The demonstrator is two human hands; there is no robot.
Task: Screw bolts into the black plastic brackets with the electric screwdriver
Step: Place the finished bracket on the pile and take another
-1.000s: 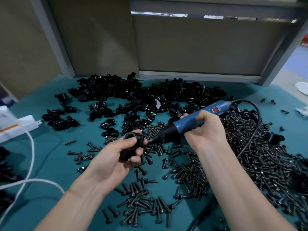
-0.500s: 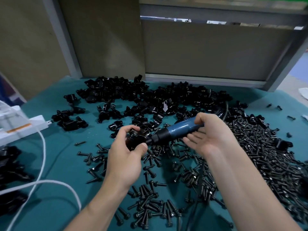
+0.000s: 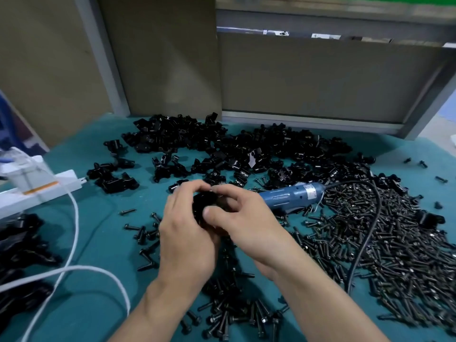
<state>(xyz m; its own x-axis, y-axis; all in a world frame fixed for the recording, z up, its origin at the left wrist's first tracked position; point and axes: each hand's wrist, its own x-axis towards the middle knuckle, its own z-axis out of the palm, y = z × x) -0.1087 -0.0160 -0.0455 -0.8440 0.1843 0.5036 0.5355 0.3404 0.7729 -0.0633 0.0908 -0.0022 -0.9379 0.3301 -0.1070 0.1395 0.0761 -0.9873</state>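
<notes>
Both my hands meet at the middle of the table around one black plastic bracket point(image 3: 203, 206). My left hand point(image 3: 183, 233) grips it from the left, fingers curled over its top. My right hand point(image 3: 243, 218) pinches it from the right with thumb and fingers. Most of the bracket is hidden between them. The blue electric screwdriver point(image 3: 292, 197) lies on the green table point(image 3: 98, 218) just right of my right hand, untouched, its black cord point(image 3: 370, 233) running over a large heap of black bolts point(image 3: 394, 255).
A big pile of black brackets point(image 3: 222, 146) lies at the back of the table. Loose bolts point(image 3: 229, 314) are scattered near the front. A white power strip point(image 3: 47, 191) and white cable point(image 3: 74, 233) sit at the left, with more black parts point(image 3: 19, 248) at the left edge.
My right hand has laid the screwdriver down on the table to the right and come over to the bracket, which both hands now hold.
</notes>
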